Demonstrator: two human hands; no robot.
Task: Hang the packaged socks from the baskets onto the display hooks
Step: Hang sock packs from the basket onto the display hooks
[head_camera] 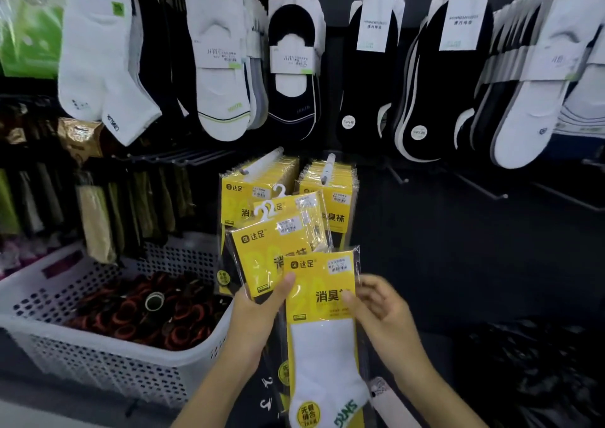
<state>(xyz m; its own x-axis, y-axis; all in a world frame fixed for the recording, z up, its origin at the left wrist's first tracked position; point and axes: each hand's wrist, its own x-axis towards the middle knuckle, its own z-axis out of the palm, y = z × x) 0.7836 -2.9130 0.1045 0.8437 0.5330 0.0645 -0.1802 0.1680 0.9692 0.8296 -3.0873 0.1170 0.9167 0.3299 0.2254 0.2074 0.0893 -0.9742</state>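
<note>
**Both hands on a fan of yellow sock packs below the hooks**

On my feed, the front pack [322, 296], yellow card over a white sock, sits upright between the two hands. My right hand [383, 310] pinches its right edge: the thumb lies on the front film and the other fingers [371, 285] curl at the edge, their tips partly hidden. My left hand [258, 310] grips the fanned packs [281, 234] from below and from the left. Its thumb [284, 283] presses flat on their fronts, just at the front pack's left edge, and the rest of its fingers are hidden behind the bundle.

Both forearms rise from the bottom of the view and angle inward, with the hands level with each other. The fan tilts up and to the left, and its white hanger tabs [266, 210] stand just below the display.

Behind the fan, matching packs hang in two rows, the left row [240, 192] on one hook [262, 162] and the right row [337, 183] on another hook [328, 167]. Bare hooks [484, 187] jut out to the right. White and black socks [216, 67] hang above.

At the left stands a white perforated basket [98, 362] holding a heap of dark and red rings [137, 316]; I cannot tell what they are. A crumpled black bag [530, 365] lies at the lower right.
</note>
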